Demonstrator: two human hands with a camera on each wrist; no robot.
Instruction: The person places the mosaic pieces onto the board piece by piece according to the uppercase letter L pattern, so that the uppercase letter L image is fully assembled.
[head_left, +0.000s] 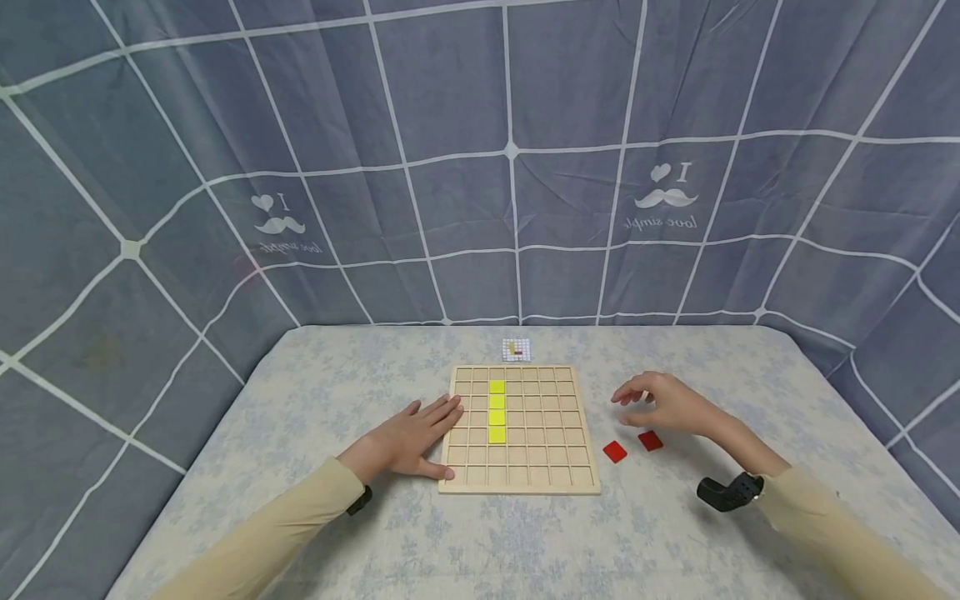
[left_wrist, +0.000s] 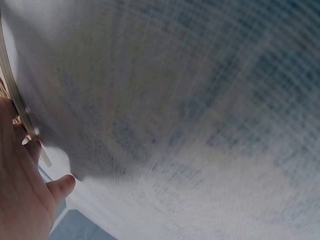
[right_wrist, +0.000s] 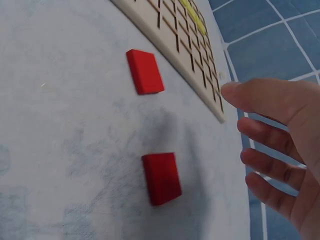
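A wooden grid board (head_left: 540,433) lies flat on the table, with a column of yellow square tiles (head_left: 497,417) set in its cells left of the middle. My left hand (head_left: 412,437) rests at the board's left edge, fingers spread and fingertips on the rim; in the left wrist view only part of that hand (left_wrist: 25,185) shows. To the right of the board my right hand (head_left: 667,404) hovers above the table, its fingers loosely bent and holding nothing. Just below it lie two red square tiles, one nearer the board (right_wrist: 145,71) and one farther right (right_wrist: 162,178).
A small printed card (head_left: 517,350) with a coloured grid pattern lies behind the board. The table (head_left: 525,550) has a pale floral cloth. Blue-grey checked curtains (head_left: 450,208) surround its back and sides. Black straps with devices (head_left: 731,492) sit on the wrists.
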